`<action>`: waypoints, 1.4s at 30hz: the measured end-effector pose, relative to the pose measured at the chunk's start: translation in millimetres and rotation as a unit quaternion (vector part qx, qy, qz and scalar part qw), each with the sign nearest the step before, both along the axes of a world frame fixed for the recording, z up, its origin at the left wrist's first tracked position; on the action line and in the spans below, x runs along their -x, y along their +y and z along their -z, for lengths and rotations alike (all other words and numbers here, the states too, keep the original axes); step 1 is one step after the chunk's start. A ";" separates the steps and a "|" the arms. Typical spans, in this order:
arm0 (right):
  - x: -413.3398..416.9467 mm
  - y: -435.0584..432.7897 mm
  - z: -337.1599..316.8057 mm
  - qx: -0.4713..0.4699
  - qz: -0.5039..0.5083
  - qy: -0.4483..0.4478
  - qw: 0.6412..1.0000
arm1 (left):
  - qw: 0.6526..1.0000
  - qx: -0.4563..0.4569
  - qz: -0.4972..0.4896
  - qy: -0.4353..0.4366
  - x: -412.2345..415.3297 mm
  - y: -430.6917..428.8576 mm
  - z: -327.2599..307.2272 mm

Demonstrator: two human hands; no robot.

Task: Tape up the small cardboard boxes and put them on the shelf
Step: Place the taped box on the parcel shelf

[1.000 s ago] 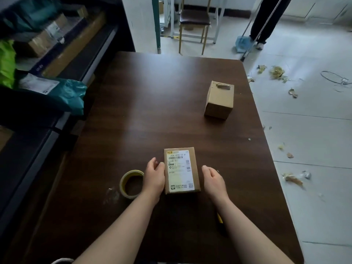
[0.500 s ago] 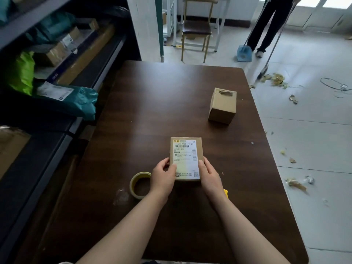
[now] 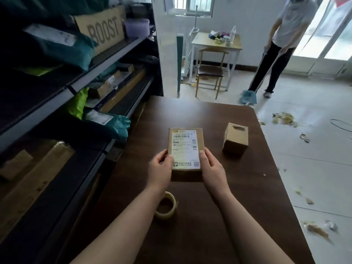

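Labelled box (image 3: 185, 149) is held in both hands over the near middle of the table (image 3: 219, 235), label face up, and looks lifted clear of the top. Left hand (image 3: 161, 168) grips its left edge and right hand (image 3: 212, 168) grips its right edge. Both thumbs lie on the top face at the label's lower corners, and the fingers wrap down the sides, mostly hidden.

Tape roll (image 3: 165, 205) lies flat on the table, close under the left forearm and nearer the camera than the box. A second box (image 3: 235, 140), plain with a small tab on top, stands on the table to the right, near the right hand but apart from it.

The shelf (image 3: 106, 63) runs along the left, right beside the table edge, and is already crowded. A teal bag (image 3: 116, 126) with a label bulges out over the rail nearest the held box. A green bag (image 3: 78, 103) sits behind it, with small cartons and long flat cartons further along. On the upper level are another teal bag and a cardboard sheet (image 3: 103, 31) printed BOOST.

Beyond the far end of the table stand a chair (image 3: 210, 73) and a small desk (image 3: 215, 42) with a bottle and clutter. Another person (image 3: 282, 44) stands at the right with a broom (image 3: 249, 97). Paper scraps (image 3: 283, 118) lie scattered on the floor.
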State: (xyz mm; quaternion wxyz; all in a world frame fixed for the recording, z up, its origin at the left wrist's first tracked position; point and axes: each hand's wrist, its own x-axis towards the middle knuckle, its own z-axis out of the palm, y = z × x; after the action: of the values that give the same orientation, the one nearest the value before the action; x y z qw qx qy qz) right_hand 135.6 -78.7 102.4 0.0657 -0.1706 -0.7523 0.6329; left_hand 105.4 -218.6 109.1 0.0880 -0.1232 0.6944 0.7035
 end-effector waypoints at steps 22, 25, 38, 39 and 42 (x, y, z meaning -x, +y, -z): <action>-46.3 -133.4 -54.9 0.032 -0.410 0.049 0.910 | 0.890 0.039 -0.449 0.065 -179.3 -97.0 -77.3; -83.6 -161.7 -64.4 0.048 -0.478 0.053 0.875 | 0.863 0.052 -0.498 0.067 -229.5 -108.7 -90.3; -288.9 -279.8 -115.6 0.055 -0.654 0.091 0.749 | 0.744 0.080 -0.657 0.094 -458.6 -172.7 -133.7; -309.2 -288.9 -120.0 0.060 -0.668 0.094 0.736 | 0.734 0.081 -0.667 0.097 -479.7 -178.2 -137.5; -370.1 -316.3 -131.0 0.063 -0.697 0.101 0.707 | 0.707 0.089 -0.694 0.100 -542.8 -195.3 -148.6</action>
State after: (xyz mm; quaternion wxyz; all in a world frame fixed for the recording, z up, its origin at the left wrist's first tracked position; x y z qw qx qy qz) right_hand 505.7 -395.0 233.3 -0.3293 0.4641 -0.6044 0.5575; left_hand 648.2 -413.9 257.7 -0.5066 -0.5063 0.4768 0.5095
